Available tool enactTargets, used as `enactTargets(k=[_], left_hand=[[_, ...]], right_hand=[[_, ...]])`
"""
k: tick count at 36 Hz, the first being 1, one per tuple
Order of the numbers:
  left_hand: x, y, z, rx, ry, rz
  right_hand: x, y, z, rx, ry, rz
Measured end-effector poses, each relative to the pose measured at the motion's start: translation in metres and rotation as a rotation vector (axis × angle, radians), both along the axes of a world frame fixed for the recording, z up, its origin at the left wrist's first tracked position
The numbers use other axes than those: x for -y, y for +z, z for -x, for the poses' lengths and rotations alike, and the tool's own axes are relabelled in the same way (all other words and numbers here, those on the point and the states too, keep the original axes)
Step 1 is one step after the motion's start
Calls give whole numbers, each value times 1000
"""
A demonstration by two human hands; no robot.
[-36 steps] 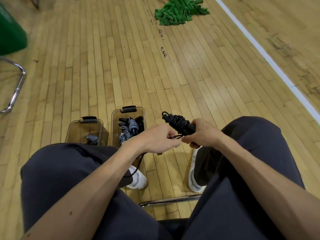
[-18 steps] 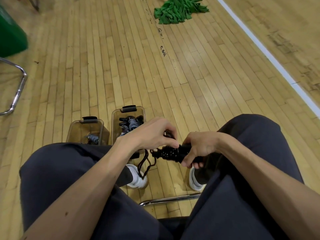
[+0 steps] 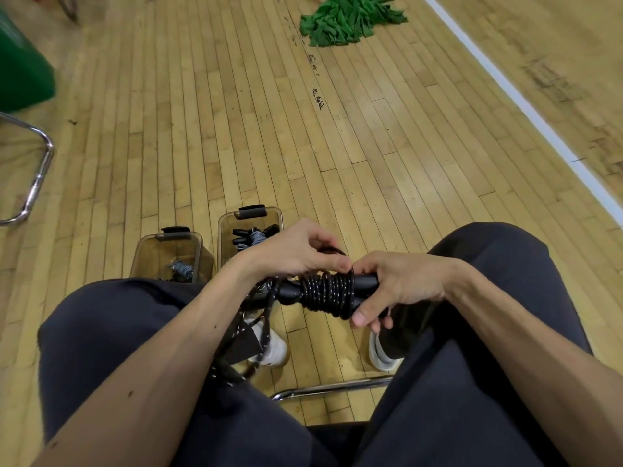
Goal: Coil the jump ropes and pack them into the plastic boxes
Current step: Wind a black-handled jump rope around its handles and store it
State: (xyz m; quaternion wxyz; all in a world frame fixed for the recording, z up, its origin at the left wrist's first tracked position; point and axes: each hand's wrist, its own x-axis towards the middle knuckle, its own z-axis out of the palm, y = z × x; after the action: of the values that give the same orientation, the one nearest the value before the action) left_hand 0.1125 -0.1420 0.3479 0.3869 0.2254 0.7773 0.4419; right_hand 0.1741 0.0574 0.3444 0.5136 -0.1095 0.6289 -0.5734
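This black jump rope (image 3: 328, 291) is partly done. A tight band of turns is wound round its handles, but a long tail (image 3: 266, 326) hangs loose between my knees toward the floor (image 3: 303, 146), so several wraps are left before I can pack it.

The two plastic boxes stand on the floor just past my left knee. The right box (image 3: 223, 230) already holds a few coiled bundles (image 3: 256, 235), and the left box (image 3: 148, 246) has at least one, so I judge the task well under way but not finished.

I hold the rope level in the air between my thighs. My right hand (image 3: 408, 284) grips the handle ends, thumb under the coil's edge. My left hand (image 3: 293, 252) arches over the top, fingertips pinching the cord against the last turn.
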Motion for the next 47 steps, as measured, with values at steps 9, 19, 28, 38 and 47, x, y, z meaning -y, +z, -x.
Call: enactTargets(k=[9,19,28,38,47], left_hand=[[0,-7,-3,-33,-15,48],[-8,-18,-16,-388,-143,294],[-13,-11,-20,-240,6,113],[-15,-5,-25,47,216,57],[-19,-9,-31,191,292,-69]], right_hand=[[-7,-3,5,-192,29,-332],[-11,-4,-2,-85,232,-373],[-17,10,0,1,28,87],[-1,13,0,39,-401,134],[0,11,2,-67,-523,63]])
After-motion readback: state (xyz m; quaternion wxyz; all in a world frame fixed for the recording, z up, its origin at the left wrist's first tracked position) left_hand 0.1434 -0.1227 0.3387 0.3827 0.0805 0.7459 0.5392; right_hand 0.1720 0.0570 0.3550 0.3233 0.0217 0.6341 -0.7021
